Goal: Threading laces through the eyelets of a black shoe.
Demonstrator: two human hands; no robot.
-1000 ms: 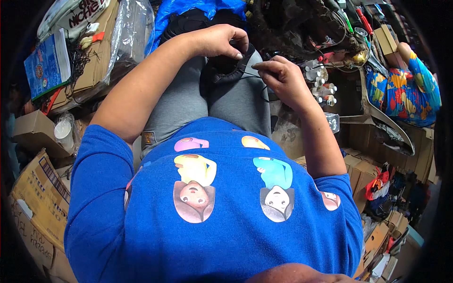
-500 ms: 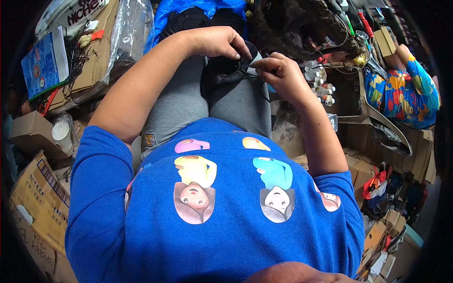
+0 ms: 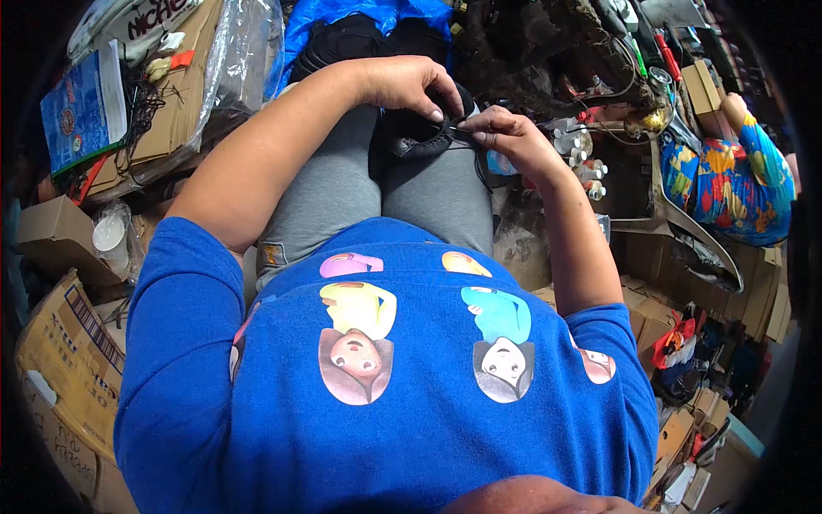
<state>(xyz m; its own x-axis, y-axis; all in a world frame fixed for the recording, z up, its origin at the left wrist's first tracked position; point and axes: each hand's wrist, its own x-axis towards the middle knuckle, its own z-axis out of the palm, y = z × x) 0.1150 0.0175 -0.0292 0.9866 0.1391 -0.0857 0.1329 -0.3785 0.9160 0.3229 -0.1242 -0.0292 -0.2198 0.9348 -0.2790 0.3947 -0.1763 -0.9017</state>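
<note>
On my thigh lies a black shoe (image 3: 421, 147), its dark opening facing up and a pale grey side showing at the far edge. My left hand (image 3: 418, 88) arches over it, thumb and fingers closed on the rim of the opening. At the right edge of the shoe my right hand (image 3: 507, 141) pinches a thin, light, needle-like thing (image 3: 457, 128) whose tip meets the rim. A black thread (image 3: 485, 176) hangs down beside my leg. What the left fingertips do inside the opening is partly hidden.
More black items (image 3: 347, 41) lie on a blue plastic sheet (image 3: 321, 10) beyond my knees. Small bottles (image 3: 589, 170) stand at the right, near a person in a colourful shirt (image 3: 728, 184). Cardboard (image 3: 175, 94), a blue book (image 3: 81, 111) and boxes (image 3: 64, 236) crowd the left.
My right hand has lowered slightly and its fingers now pinch a thin pale thing against the rim. The left hand has shifted a little, its thumb lower on the shoe.
</note>
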